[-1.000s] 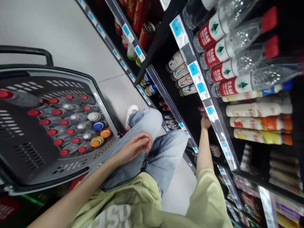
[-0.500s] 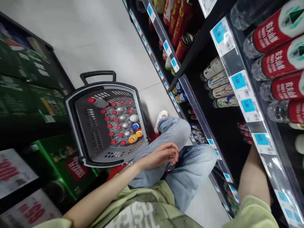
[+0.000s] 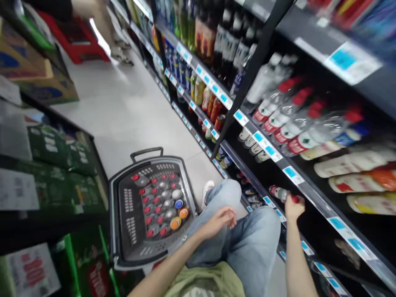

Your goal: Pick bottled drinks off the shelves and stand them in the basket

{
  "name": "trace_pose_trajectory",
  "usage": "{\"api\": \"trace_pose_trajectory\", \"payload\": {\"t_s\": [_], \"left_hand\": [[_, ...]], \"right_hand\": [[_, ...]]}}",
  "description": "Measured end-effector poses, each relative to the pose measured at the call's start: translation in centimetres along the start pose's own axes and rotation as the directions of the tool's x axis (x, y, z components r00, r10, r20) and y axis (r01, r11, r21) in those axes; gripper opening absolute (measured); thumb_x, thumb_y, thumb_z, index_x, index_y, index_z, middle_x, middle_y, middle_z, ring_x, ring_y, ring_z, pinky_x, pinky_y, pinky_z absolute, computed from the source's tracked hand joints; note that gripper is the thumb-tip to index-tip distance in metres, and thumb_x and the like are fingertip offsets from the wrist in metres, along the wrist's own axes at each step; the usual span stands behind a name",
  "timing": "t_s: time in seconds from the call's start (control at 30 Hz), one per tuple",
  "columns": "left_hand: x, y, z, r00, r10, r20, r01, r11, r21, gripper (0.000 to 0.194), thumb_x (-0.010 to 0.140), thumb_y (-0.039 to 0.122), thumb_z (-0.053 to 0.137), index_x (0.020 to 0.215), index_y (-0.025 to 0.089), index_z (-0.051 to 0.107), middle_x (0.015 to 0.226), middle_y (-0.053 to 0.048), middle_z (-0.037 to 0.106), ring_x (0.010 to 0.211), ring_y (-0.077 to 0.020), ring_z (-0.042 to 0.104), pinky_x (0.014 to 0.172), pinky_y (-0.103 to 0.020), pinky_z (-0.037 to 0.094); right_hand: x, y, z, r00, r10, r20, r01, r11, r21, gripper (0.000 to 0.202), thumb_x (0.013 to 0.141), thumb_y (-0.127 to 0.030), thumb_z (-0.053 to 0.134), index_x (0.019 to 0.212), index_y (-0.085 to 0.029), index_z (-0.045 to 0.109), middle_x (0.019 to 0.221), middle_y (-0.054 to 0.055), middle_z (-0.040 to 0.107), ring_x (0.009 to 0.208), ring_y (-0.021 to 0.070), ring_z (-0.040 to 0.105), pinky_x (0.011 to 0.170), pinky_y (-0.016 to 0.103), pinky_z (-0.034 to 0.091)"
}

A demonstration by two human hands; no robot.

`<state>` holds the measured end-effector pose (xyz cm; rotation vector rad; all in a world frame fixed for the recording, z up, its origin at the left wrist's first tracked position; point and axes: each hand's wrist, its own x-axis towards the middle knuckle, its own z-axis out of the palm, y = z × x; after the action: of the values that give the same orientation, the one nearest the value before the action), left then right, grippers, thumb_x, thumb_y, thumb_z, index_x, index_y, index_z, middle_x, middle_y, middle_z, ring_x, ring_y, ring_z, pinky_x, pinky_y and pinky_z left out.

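Observation:
My right hand (image 3: 293,207) is inside the lower shelf bay, closed around the cap end of a small clear water bottle (image 3: 280,193). The bottle lies tilted, its red cap beside my fingers and its label end pointing left. My left hand (image 3: 223,218) hangs loosely over my knee, its fingers a little bent and holding nothing. Left of my legs, a grey shopping basket (image 3: 113,231) stands on the floor. Rows of red-capped bottles (image 3: 154,206) stand in it, with a few white, blue and orange caps at their right side.
Large red-labelled water bottles (image 3: 292,128) line the shelf above my right hand, behind a price-tag rail (image 3: 292,175). Printed cans (image 3: 250,144) stand below. Green cartons (image 3: 62,177) are stacked at left. A person's leg (image 3: 105,24) and a red stool (image 3: 74,41) are farther up the aisle.
My right hand, hidden deep in the shelf before, now shows near the shelf's front with a water bottle. The view has tilted up along the aisle. My left hand stays over my knee.

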<state>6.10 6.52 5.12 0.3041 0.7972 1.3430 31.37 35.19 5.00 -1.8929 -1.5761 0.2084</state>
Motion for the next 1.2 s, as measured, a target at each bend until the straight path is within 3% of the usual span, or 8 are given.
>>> {"api": "trace_pose_trajectory", "payload": {"t_s": [0.2, 0.4, 0.53, 0.63, 0.77, 0.97, 1.07, 1.2], "left_hand": [[-1.6, -1.7, 0.2, 0.977, 0.188, -0.098, -0.118, 0.867, 0.484, 0.027, 0.082, 0.033, 0.073, 0.105, 0.02, 0.067, 0.106, -0.008, 0.07, 0.099, -0.0223, 0.066, 0.089, -0.037, 0.055], [-3.0, -3.9, 0.7, 0.951, 0.207, -0.231, -0.113, 0.925, 0.363, 0.081, 0.059, 0.031, 0.089, 0.134, 0.032, 0.058, 0.163, -0.015, 0.042, 0.139, -0.0357, 0.054, 0.098, -0.044, 0.058], [-4.5, -2.4, 0.4, 0.975, 0.218, -0.044, -0.187, 0.911, 0.367, 0.086, 0.053, 0.041, 0.095, 0.13, 0.025, 0.061, 0.146, -0.016, 0.06, 0.128, -0.0367, 0.063, 0.101, -0.046, 0.057], [-5.1, -1.2, 0.1, 0.975, 0.223, -0.008, -0.195, 0.867, 0.458, 0.076, 0.047, 0.045, 0.097, 0.113, 0.023, 0.066, 0.111, -0.009, 0.075, 0.1, -0.0316, 0.072, 0.091, -0.041, 0.059], [-4.3, -1.1, 0.1, 0.985, 0.169, 0.037, -0.163, 0.837, 0.522, 0.073, 0.048, 0.054, 0.097, 0.105, 0.022, 0.065, 0.089, -0.004, 0.074, 0.075, -0.0234, 0.07, 0.068, -0.032, 0.057], [-2.9, -2.3, 0.9, 0.991, -0.079, 0.111, -0.003, 0.798, 0.603, 0.07, 0.074, 0.082, 0.07, 0.106, 0.021, 0.059, 0.058, 0.002, 0.063, 0.043, -0.0172, 0.059, 0.042, -0.026, 0.042], [-2.8, -2.4, 1.5, 0.985, -0.087, 0.151, -0.028, 0.775, 0.631, 0.07, 0.071, 0.068, 0.08, 0.116, 0.02, 0.056, 0.069, 0.001, 0.069, 0.051, -0.0184, 0.064, 0.048, -0.027, 0.048], [-2.9, -2.3, 3.1, 0.983, 0.089, 0.161, -0.175, 0.729, 0.662, 0.089, 0.051, 0.021, 0.091, 0.13, 0.021, 0.052, 0.124, -0.011, 0.071, 0.104, -0.0249, 0.073, 0.091, -0.035, 0.058]], "right_hand": [[-7.9, -2.6, -5.3, 0.982, 0.147, -0.12, -0.114, 0.961, 0.25, 0.054, 0.067, -0.074, 0.075, 0.076, -0.025, 0.053, 0.067, 0.0, 0.059, 0.06, 0.0223, 0.06, 0.064, 0.039, 0.054], [-15.7, -5.9, -9.2, 0.905, 0.3, 0.302, -0.426, 0.66, 0.619, 0.047, 0.057, -0.058, 0.087, 0.072, -0.025, 0.058, 0.049, -0.008, 0.048, 0.035, 0.0137, 0.042, 0.033, 0.029, 0.032], [-21.7, -7.8, -9.9, 0.783, 0.3, 0.545, -0.62, 0.446, 0.645, 0.038, 0.057, -0.051, 0.087, 0.064, -0.025, 0.059, 0.045, -0.008, 0.041, 0.034, 0.0107, 0.033, 0.029, 0.026, 0.023], [-25.0, -8.3, -9.6, 0.781, 0.307, 0.544, -0.624, 0.39, 0.677, 0.04, 0.058, -0.056, 0.086, 0.057, -0.027, 0.058, 0.044, -0.006, 0.041, 0.034, 0.0117, 0.032, 0.03, 0.028, 0.025], [-25.8, -7.5, -9.3, 0.842, 0.274, 0.464, -0.536, 0.344, 0.771, 0.039, 0.057, -0.057, 0.089, 0.057, -0.03, 0.061, 0.053, -0.002, 0.055, 0.047, 0.0209, 0.053, 0.043, 0.036, 0.044], [-24.7, -6.7, -10.5, 0.844, 0.296, 0.447, -0.517, 0.229, 0.825, 0.04, 0.06, -0.057, 0.087, 0.062, -0.029, 0.059, 0.058, -0.001, 0.059, 0.056, 0.0256, 0.062, 0.054, 0.04, 0.052], [-24.4, -6.4, -11.0, 0.838, 0.336, 0.431, -0.509, 0.194, 0.839, 0.04, 0.063, -0.057, 0.088, 0.064, -0.027, 0.061, 0.058, -0.001, 0.059, 0.054, 0.0233, 0.059, 0.054, 0.039, 0.05], [-23.8, -5.3, -10.9, 0.813, 0.391, 0.432, -0.522, 0.158, 0.838, 0.042, 0.061, -0.056, 0.089, 0.068, -0.024, 0.063, 0.062, -0.001, 0.063, 0.059, 0.0208, 0.059, 0.057, 0.035, 0.05]]}}
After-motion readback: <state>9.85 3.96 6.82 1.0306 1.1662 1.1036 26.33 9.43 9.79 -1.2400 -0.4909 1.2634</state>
